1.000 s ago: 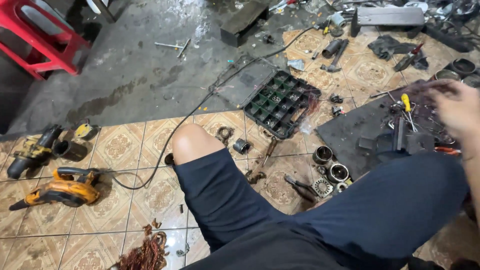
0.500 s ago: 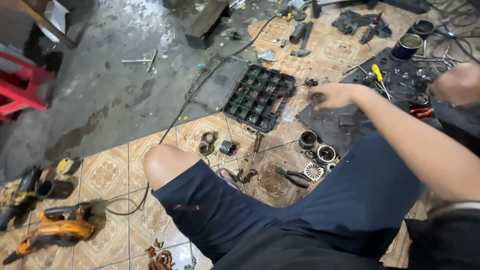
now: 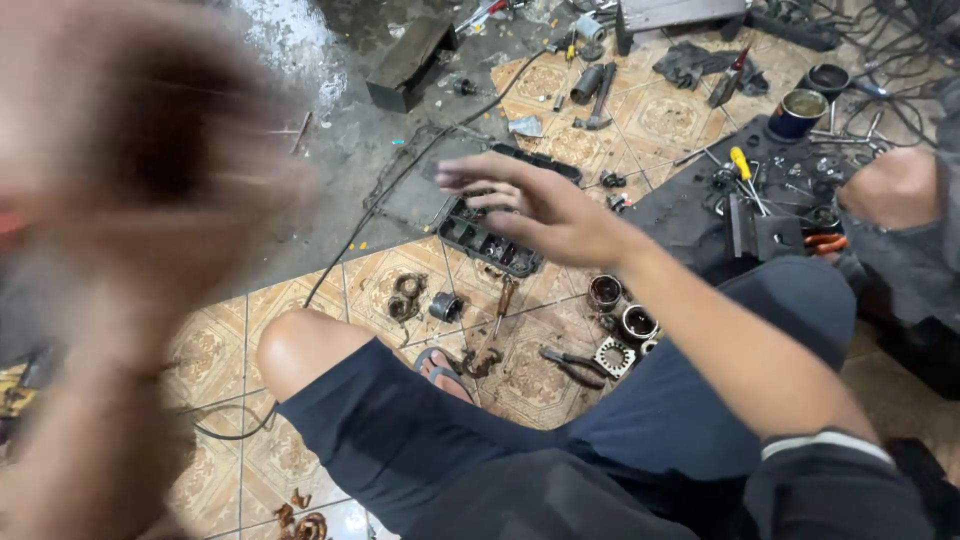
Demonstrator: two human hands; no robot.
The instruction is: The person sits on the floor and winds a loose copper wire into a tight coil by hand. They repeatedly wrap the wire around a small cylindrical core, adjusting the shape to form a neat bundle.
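My right hand (image 3: 540,205) reaches out to the left with its fingers spread and holds nothing. It hovers above a black compartment tray (image 3: 490,245) that lies on the tiled floor. A big blurred shape, apparently my left hand and forearm (image 3: 130,150), fills the left of the head view close to the camera; its fingers are too smeared to read. My bare knee (image 3: 300,345) in dark shorts sits below the tray.
Metal rings (image 3: 605,292), pliers (image 3: 570,365) and a small coil (image 3: 408,290) lie by my leg. A black mat (image 3: 690,205) carries a yellow-handled screwdriver (image 3: 742,170) and small parts. Another person's knee (image 3: 890,185) is at right. A cable (image 3: 370,225) crosses the floor.
My right hand has swung left from the black mat to above the compartment tray. A blurred shape has risen in front of the camera on the left.
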